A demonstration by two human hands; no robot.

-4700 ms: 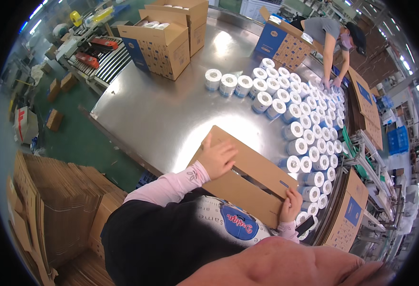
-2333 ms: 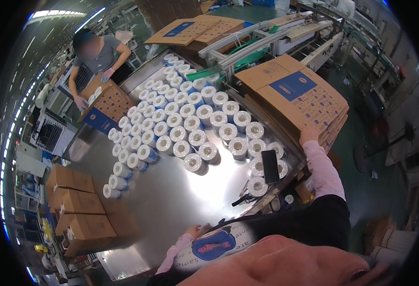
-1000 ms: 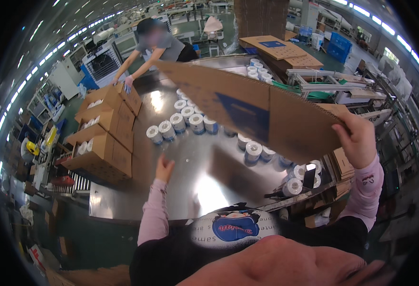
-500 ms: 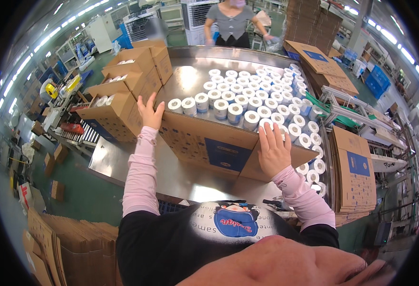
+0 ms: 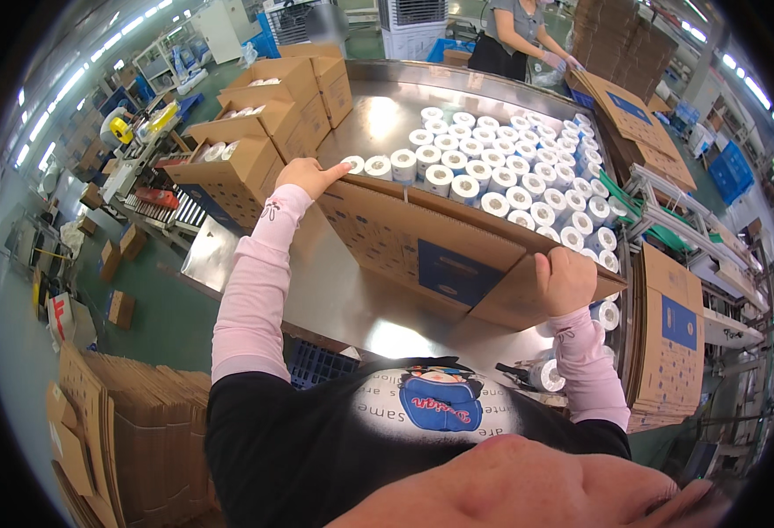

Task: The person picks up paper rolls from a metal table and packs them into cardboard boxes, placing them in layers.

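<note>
A brown cardboard box (image 5: 378,233) with a blue printed panel stands on edge in front of me, its two long walls slightly parted at the top. My left hand (image 5: 310,179) is closed on its left upper corner, thumb along the top edge. At the right end my right hand (image 5: 569,280) is closed over the top edge, fingers curled and thumb up. Just behind the box, many white paper rolls (image 5: 465,187) stand upright in a crowd, some partly hidden by it. One loose roll (image 5: 549,376) lies near my right forearm.
The metal table (image 5: 378,119) carries everything. Filled open cartons (image 5: 259,132) stand at the far left. Flat cardboard is stacked at the right (image 5: 673,326) and lower left (image 5: 154,431). A co-worker (image 5: 514,40) stands beyond the far edge, hands near clear plastic.
My spread fingers have curled onto the box at both ends, and a gap now shows between its walls. The view has shifted, and the co-worker now reaches toward the right.
</note>
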